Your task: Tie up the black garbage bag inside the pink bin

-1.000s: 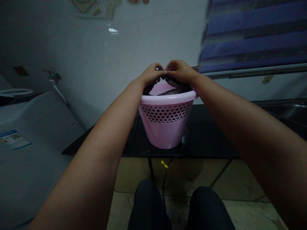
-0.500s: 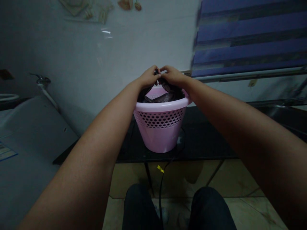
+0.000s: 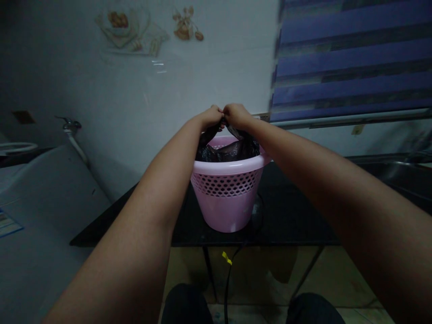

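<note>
A pink plastic basket (image 3: 227, 211) with a band of holes below its rim stands upright on the dark counter. Inside it sits a black plastic bag (image 3: 231, 150), its upper part gathered above the basket. My left hand (image 3: 212, 117) pinches the bag's top from the left. From the right, my right hand (image 3: 237, 115) grips the same gathered plastic, with its fingertips close against those of the left. What the bag contains, if anything, is hidden.
The black counter (image 3: 290, 211) ends at a front edge near my knees. A black cable with a yellow tie (image 3: 227, 258) hangs over it. At left stand a grey appliance (image 3: 43, 202) and a wall tap (image 3: 70, 125); a sink (image 3: 391, 171) lies at right.
The camera view has tilted up, so everything sits lower in the picture. Both hands keep hold of the bag's top, now drawn closer together.
</note>
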`<state>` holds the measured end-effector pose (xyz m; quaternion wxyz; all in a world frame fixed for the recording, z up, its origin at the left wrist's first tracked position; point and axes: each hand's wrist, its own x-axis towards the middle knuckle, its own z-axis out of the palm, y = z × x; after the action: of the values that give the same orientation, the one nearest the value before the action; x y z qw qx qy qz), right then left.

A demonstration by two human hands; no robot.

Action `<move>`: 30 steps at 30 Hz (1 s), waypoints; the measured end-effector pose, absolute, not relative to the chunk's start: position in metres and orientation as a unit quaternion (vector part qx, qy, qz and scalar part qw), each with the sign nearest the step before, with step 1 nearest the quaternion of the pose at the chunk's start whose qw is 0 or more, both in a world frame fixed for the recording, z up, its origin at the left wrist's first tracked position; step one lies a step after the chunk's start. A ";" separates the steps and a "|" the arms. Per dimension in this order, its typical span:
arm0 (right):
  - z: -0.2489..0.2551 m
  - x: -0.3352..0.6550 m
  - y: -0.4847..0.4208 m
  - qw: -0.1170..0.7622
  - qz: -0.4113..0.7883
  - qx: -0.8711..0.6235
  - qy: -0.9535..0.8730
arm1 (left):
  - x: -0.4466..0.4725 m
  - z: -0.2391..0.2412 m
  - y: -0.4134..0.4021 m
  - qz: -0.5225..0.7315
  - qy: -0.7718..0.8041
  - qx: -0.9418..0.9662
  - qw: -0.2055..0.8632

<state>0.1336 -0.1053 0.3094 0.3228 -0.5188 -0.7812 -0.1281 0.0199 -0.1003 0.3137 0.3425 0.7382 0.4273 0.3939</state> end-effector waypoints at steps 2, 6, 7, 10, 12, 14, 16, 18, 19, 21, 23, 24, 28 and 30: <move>0.307 0.134 -0.102 0.329 -0.124 -0.511 -0.784 | 0.018 0.313 -0.095 0.391 0.412 0.733 0.374; 0.302 0.135 -0.101 0.346 -0.124 -0.506 -0.780 | 0.014 0.307 -0.085 0.403 0.390 0.717 0.414; 0.300 0.135 -0.102 0.351 -0.129 -0.504 -0.779 | 0.013 0.304 -0.083 0.403 0.388 0.714 0.422; 0.295 0.135 -0.106 0.342 -0.134 -0.491 -0.790 | 0.010 0.294 -0.081 0.386 0.391 0.708 0.444; 0.293 0.135 -0.108 0.341 -0.133 -0.483 -0.795 | 0.009 0.289 -0.083 0.378 0.393 0.705 0.453; 0.293 0.136 -0.107 0.352 -0.127 -0.477 -0.795 | 0.008 0.288 -0.086 0.388 0.390 0.706 0.445; 0.292 0.138 -0.105 0.374 -0.114 -0.478 -0.787 | 0.007 0.289 -0.089 0.402 0.387 0.712 0.427; 0.292 0.141 -0.102 0.391 -0.092 -0.489 -0.774 | 0.006 0.291 -0.092 0.414 0.376 0.719 0.413; 0.291 0.143 -0.102 0.395 -0.077 -0.494 -0.770 | 0.006 0.292 -0.093 0.419 0.369 0.723 0.407; 0.291 0.146 -0.102 0.397 -0.042 -0.493 -0.773 | 0.005 0.293 -0.096 0.424 0.359 0.732 0.394; 0.291 0.147 -0.103 0.399 -0.015 -0.476 -0.783 | 0.005 0.294 -0.099 0.423 0.356 0.740 0.384; 0.291 0.148 -0.104 0.402 -0.009 -0.467 -0.788 | 0.005 0.294 -0.100 0.423 0.355 0.742 0.381; 0.291 0.147 -0.105 0.413 -0.019 -0.454 -0.789 | 0.005 0.295 -0.100 0.427 0.354 0.742 0.376; 0.292 0.147 -0.105 0.416 -0.033 -0.455 -0.787 | 0.005 0.294 -0.099 0.431 0.356 0.740 0.374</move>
<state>0.1466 -0.1055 0.2918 0.4162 -0.4546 -0.7868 -0.0329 0.0050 -0.0986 0.2943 0.3741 0.7396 0.3563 0.4314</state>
